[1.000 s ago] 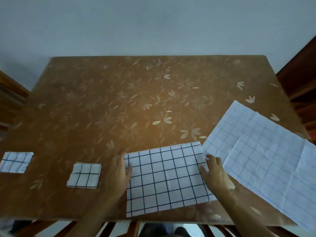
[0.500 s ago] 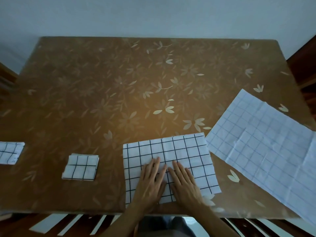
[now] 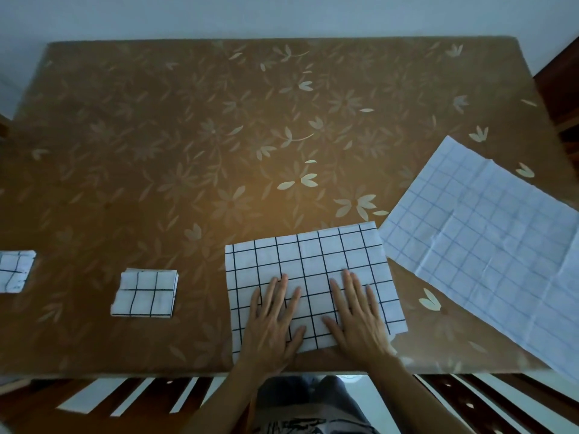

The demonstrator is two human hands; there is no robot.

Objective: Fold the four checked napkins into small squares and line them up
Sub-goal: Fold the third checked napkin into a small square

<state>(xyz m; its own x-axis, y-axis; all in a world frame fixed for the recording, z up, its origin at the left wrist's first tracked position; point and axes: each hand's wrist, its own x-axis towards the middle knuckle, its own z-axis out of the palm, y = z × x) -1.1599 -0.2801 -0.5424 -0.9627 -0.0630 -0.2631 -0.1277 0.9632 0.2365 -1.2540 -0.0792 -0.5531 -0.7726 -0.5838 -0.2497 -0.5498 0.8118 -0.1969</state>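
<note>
A half-folded white napkin with black checks (image 3: 313,264) lies at the near edge of the table, in front of me. My left hand (image 3: 274,321) and my right hand (image 3: 357,314) lie flat on it with straight, spread fingers, a small gap between them. Left of it sits a napkin folded into a small square (image 3: 144,293). Another small folded square (image 3: 14,270) lies at the far left, cut off by the frame edge. A large unfolded napkin with faint blue checks (image 3: 488,245) lies spread out at the right.
The table (image 3: 188,136) wears a brown floral cloth under a glossy cover. Wooden chair slats (image 3: 125,399) show below the near edge. Dark wooden furniture (image 3: 560,89) stands at the right. A pale wall runs behind the table.
My hands left the napkin's side edges, came flat together on its middle, and have now slid a little apart across it. The view shifted slightly.
</note>
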